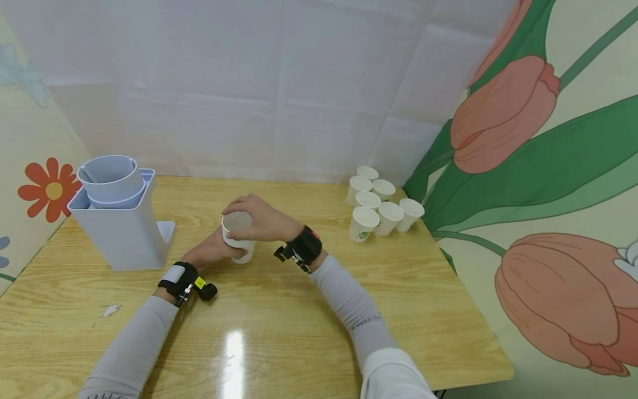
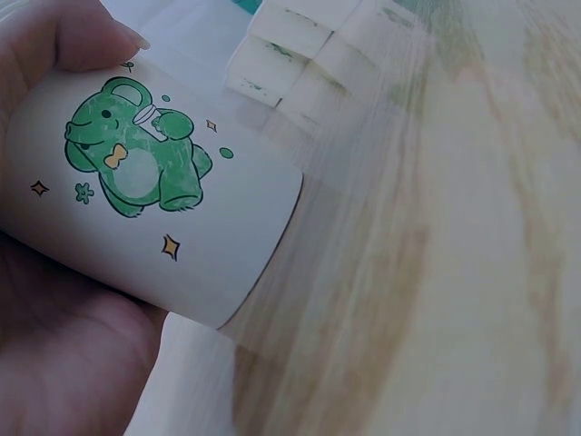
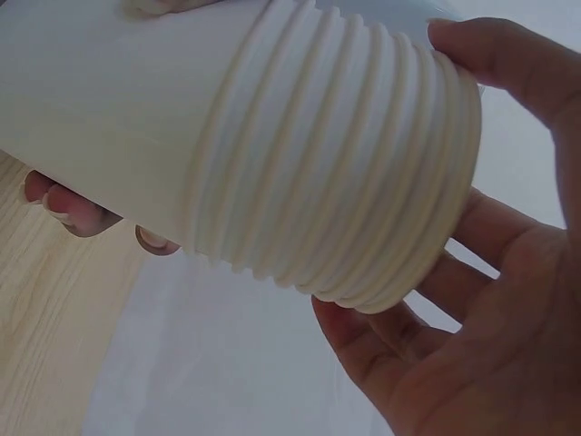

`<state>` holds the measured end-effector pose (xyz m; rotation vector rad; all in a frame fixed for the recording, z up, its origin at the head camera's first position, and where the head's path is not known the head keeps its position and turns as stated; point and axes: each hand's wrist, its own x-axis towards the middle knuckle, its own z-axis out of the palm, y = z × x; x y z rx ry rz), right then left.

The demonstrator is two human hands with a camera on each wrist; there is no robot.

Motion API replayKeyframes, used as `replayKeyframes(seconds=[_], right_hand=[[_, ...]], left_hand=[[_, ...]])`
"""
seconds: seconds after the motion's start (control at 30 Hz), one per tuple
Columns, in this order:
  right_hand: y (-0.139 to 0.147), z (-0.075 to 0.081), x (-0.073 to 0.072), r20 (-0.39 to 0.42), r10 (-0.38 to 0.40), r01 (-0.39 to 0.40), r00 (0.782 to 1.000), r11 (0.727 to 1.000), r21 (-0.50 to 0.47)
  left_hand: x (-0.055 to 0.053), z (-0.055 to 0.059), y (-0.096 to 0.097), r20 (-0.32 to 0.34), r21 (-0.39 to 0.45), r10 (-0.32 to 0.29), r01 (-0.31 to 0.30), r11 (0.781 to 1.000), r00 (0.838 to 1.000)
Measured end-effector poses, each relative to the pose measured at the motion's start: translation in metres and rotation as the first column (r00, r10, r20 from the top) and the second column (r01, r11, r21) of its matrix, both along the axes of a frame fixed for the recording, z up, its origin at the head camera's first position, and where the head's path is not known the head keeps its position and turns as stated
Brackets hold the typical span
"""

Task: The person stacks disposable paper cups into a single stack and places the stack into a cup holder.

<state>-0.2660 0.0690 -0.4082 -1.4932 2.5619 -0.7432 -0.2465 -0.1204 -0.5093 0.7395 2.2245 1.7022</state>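
Both hands hold a stack of nested white paper cups (image 1: 244, 255) over the left half of the table, mouths up. The left hand (image 1: 215, 246) wraps round the body of the stack. In the left wrist view, the outer cup (image 2: 227, 263) carries a green cartoon animal print, with the thumb across its side. From above, the right hand (image 1: 266, 219) grips the rim end, thumb and fingers spread around it. Several ridged rims (image 3: 336, 163) lie close together in the right wrist view, with the left hand's fingertips (image 3: 77, 213) showing below the stack.
Several white paper cups (image 1: 366, 219) stand grouped at the table's back right. At the left is a pale lilac bin-like container (image 1: 124, 238) with a round vessel (image 1: 112, 180) in its top. A white sheet (image 1: 279, 88) hangs behind the wooden table (image 1: 299, 332).
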Motion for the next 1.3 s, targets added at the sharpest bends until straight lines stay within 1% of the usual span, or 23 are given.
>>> replayKeyframes(seconds=[0.33,0.5,0.6,0.67,0.77,0.87,1.0,1.07,1.13,1.2,1.3], right_hand=[[0.001,0.001,0.000,-0.013,0.010,-0.010,1.000,1.000,0.026],[-0.001,0.001,-0.001,0.003,0.025,-0.025,1.000,1.000,0.019],[-0.001,0.001,-0.002,0.015,0.018,-0.019,1.000,1.000,0.014],[0.001,0.001,-0.002,0.020,-0.003,0.002,1.000,1.000,0.009],[0.008,0.003,-0.001,0.040,-0.034,0.035,0.999,0.999,-0.024],[0.018,0.007,-0.002,0.057,-0.069,0.073,0.996,0.996,-0.057],[0.038,0.013,-0.007,0.055,-0.147,0.151,0.988,0.987,-0.062],[0.051,0.015,-0.011,0.052,-0.197,0.200,0.979,0.978,-0.066],[0.067,0.018,-0.016,0.061,-0.247,0.251,0.967,0.964,-0.090],[0.085,0.020,-0.021,0.079,-0.296,0.304,0.952,0.945,-0.123],[0.113,0.023,-0.025,0.132,-0.359,0.377,0.924,0.911,-0.168]], left_hand=[[0.000,0.000,0.000,-0.032,0.004,-0.001,0.001,1.000,0.999],[0.002,0.001,-0.005,-0.026,0.000,0.011,-0.011,1.000,1.000],[0.003,0.002,-0.006,-0.020,0.005,0.010,-0.010,1.000,1.000],[0.003,0.002,-0.007,-0.014,0.003,0.007,-0.006,1.000,1.000],[0.004,0.002,-0.006,-0.003,0.001,0.001,-0.001,1.000,1.000],[0.004,0.001,-0.006,-0.012,-0.002,0.001,-0.001,1.000,1.000],[0.003,0.000,-0.005,-0.010,0.008,0.021,-0.020,1.000,1.000],[0.003,0.000,-0.004,0.002,0.017,0.030,-0.030,0.999,1.000],[0.002,-0.001,-0.003,0.003,0.019,0.034,-0.034,0.999,0.999],[0.002,-0.001,-0.002,0.004,0.021,0.033,-0.033,0.999,0.999],[0.002,-0.002,0.000,0.002,0.022,0.030,-0.030,0.999,1.000]])
